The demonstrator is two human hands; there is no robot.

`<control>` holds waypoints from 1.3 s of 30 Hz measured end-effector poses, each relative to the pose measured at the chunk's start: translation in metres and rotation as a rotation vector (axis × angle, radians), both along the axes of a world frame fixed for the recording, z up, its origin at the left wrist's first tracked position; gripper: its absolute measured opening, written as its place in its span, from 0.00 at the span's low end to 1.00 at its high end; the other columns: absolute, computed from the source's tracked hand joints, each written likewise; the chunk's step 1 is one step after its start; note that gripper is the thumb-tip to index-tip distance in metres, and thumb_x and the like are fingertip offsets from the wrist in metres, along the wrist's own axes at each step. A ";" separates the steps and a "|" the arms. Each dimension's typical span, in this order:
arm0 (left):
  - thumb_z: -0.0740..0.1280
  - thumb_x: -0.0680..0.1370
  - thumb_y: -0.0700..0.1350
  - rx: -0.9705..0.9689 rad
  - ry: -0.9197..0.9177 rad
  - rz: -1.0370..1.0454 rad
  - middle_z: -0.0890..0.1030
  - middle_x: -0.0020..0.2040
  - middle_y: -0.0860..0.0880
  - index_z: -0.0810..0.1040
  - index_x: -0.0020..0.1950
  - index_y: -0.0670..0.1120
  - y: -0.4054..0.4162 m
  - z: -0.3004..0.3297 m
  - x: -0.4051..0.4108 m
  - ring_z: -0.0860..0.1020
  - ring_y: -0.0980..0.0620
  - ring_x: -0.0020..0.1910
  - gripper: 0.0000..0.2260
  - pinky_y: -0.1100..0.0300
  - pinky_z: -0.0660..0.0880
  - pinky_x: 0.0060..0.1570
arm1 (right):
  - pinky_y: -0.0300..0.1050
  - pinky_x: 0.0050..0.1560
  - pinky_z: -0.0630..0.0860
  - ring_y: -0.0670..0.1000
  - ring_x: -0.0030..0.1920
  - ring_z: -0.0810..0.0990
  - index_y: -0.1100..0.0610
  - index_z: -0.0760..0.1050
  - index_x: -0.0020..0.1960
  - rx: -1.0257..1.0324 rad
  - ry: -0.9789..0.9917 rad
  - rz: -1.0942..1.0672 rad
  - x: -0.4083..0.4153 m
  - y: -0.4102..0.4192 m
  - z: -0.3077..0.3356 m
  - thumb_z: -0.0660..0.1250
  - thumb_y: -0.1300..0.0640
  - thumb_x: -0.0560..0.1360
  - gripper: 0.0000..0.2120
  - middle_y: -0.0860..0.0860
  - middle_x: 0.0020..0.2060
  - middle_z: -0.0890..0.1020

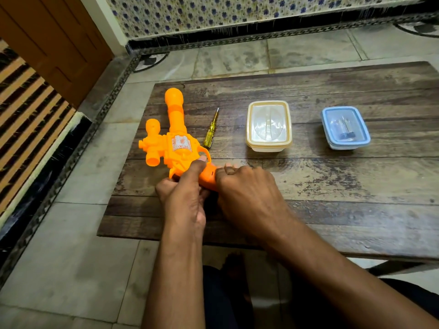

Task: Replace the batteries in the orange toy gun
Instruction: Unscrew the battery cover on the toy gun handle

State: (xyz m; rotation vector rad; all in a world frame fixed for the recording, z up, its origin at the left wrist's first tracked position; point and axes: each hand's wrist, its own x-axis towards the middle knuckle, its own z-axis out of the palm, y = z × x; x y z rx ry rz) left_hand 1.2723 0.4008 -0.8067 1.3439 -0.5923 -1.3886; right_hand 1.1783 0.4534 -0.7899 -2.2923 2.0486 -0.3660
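Observation:
An orange toy gun (174, 131) lies on the wooden table (332, 181) at the left, barrel pointing away from me. Both hands are at its handle near the front. My left hand (184, 195) grips the handle from the left, with one finger stretched up to the trigger guard. My right hand (247, 193) curls over the handle's end from the right, hiding most of it. A yellow-handled screwdriver (211, 129) lies just right of the gun. The blue-lidded box (345, 127) holds small dark and metallic items, seen through its lid.
A cream-lidded plastic box (269, 125) stands mid-table, right of the screwdriver, with the blue-lidded one further right. The low table sits on a tiled floor (71, 257). My legs are under its near edge. A wooden door (54, 43) is at the far left.

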 end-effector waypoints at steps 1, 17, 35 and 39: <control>0.74 0.74 0.32 -0.002 -0.001 0.004 0.85 0.36 0.47 0.81 0.42 0.43 0.000 0.000 0.000 0.83 0.52 0.32 0.07 0.62 0.77 0.27 | 0.49 0.34 0.64 0.64 0.41 0.84 0.64 0.78 0.53 -0.005 0.007 -0.007 0.001 0.000 -0.001 0.64 0.62 0.76 0.09 0.60 0.45 0.84; 0.76 0.72 0.32 0.043 0.010 0.014 0.81 0.26 0.52 0.77 0.39 0.42 -0.003 0.002 0.004 0.79 0.57 0.23 0.10 0.64 0.74 0.23 | 0.43 0.22 0.60 0.61 0.20 0.77 0.61 0.79 0.36 -0.272 0.065 -0.078 0.008 0.013 -0.008 0.65 0.61 0.64 0.05 0.55 0.27 0.81; 0.74 0.74 0.33 0.112 0.047 0.006 0.85 0.47 0.40 0.73 0.46 0.45 -0.006 0.005 0.004 0.86 0.43 0.46 0.13 0.42 0.82 0.46 | 0.48 0.37 0.71 0.63 0.47 0.81 0.55 0.78 0.45 -0.007 -0.070 -0.218 -0.076 0.026 -0.001 0.68 0.60 0.73 0.02 0.55 0.45 0.82; 0.75 0.73 0.34 0.127 0.045 -0.010 0.85 0.49 0.40 0.73 0.50 0.45 -0.009 0.001 0.006 0.86 0.44 0.48 0.14 0.43 0.83 0.43 | 0.48 0.39 0.63 0.62 0.52 0.80 0.54 0.74 0.48 0.067 0.001 -0.173 -0.079 0.029 -0.003 0.64 0.56 0.77 0.02 0.54 0.51 0.80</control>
